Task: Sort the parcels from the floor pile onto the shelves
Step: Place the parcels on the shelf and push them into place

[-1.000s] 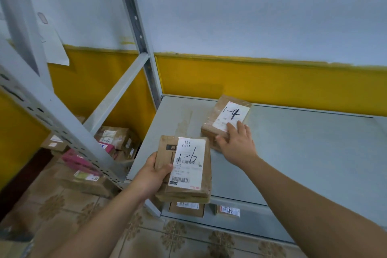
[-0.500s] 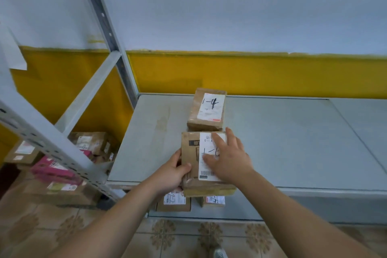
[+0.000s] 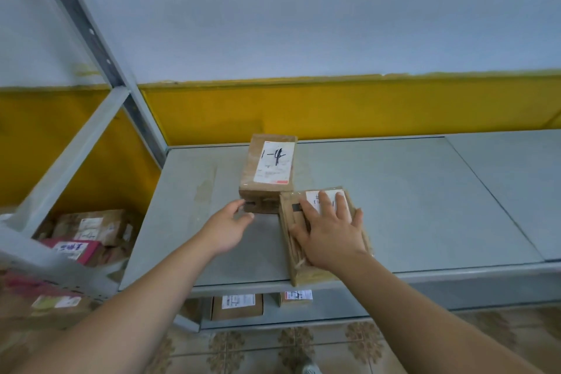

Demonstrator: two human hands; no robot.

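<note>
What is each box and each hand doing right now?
1-4 parcel: lies flat on the shelf, label up, not held.
second parcel: flat by the shelf's front edge, under the right hand.
right hand: pressing flat on that parcel, fingers straight.
left hand: empty, loosely curled near the 1-4 parcel's corner.

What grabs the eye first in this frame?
The right hand pressed flat on a thin brown cardboard parcel at the front edge of the grey metal shelf, with the left hand at the near corner of the taller brown cardboard box marked 1-4 just behind. Then the bright yellow wall band and the pile of parcels low at left.
</note>
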